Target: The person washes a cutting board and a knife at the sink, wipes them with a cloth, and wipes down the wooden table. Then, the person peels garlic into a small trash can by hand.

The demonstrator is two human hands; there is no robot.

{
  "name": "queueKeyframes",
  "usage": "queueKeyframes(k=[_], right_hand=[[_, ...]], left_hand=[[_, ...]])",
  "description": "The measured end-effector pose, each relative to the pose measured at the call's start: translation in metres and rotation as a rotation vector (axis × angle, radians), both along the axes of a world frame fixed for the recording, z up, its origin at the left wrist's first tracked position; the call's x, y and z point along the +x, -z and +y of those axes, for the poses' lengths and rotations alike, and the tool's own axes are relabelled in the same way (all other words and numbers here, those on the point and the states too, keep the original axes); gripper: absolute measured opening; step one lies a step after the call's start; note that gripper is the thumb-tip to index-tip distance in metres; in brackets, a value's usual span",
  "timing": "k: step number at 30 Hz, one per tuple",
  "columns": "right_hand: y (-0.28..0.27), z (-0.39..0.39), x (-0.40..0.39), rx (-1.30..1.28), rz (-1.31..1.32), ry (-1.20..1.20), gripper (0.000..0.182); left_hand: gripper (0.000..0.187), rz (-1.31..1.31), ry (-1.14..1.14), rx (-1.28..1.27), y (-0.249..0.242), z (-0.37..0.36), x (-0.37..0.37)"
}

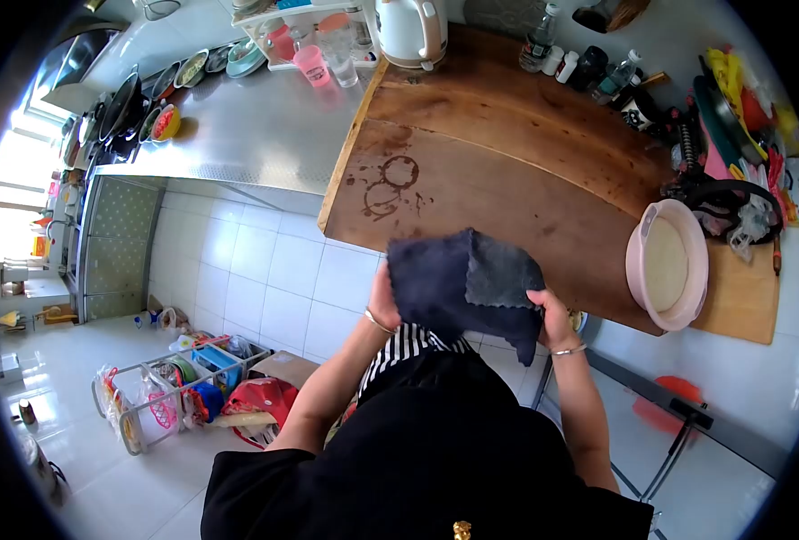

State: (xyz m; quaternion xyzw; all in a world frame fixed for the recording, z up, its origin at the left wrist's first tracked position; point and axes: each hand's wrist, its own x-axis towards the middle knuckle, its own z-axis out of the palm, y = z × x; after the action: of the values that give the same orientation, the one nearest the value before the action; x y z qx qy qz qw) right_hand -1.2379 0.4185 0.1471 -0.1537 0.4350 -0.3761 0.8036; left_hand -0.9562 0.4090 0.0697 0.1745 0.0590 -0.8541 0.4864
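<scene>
A dark blue-grey cleaning cloth (431, 274), partly folded over with a greyer side showing, is stretched between my two hands at the front edge of the wooden table (507, 211). My left hand (383, 299) grips its left edge, with most fingers hidden behind the fabric. At the right edge my right hand (554, 319) pinches the cloth with the thumb on top. One corner of the cloth hangs down beside my right hand. Wet ring marks (390, 184) show on the tabletop beyond the cloth.
A pink basin (633, 261) with pale contents stands at the table's right end. At the back are a white kettle (410, 34) and several bottles (539, 40). A metal counter (246, 126) with dishes runs left. A loaded wire rack (152, 436) sits on the floor.
</scene>
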Motion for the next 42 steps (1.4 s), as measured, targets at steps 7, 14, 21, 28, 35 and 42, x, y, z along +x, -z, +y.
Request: queueKeyframes(k=[7,14,21,28,35,42], right_hand=[[-0.011,-0.074,0.082,-0.292,0.045,-0.038,0.050],[0.077,-0.102,0.191,-1.221,1.217,-0.001,0.053],[0.129,-0.210,0.234,-1.091,1.771,-0.146,0.053],[0.148,-0.318,0.238,-1.252,1.743,-0.095,0.050],[0.151,-0.325,0.244,-1.352,1.711,0.026,0.049],[0.140,-0.120,0.240,-1.497,1.368,-0.219,0.054]], left_hand=[[0.057,-0.783,0.081,-0.224,-0.092,-0.083,0.108],[0.081,-2.579,-0.042,-0.569,0.014,-0.107,0.082],[0.061,-2.696,0.299,-0.907,0.059,-0.220,0.054],[0.050,-2.567,0.207,-1.312,0.076,-0.334,0.068],[0.047,-2.485,0.074,-1.290,0.083,-0.336,0.078],[0.049,-2.553,0.050,-1.021,0.076,-0.101,0.082]])
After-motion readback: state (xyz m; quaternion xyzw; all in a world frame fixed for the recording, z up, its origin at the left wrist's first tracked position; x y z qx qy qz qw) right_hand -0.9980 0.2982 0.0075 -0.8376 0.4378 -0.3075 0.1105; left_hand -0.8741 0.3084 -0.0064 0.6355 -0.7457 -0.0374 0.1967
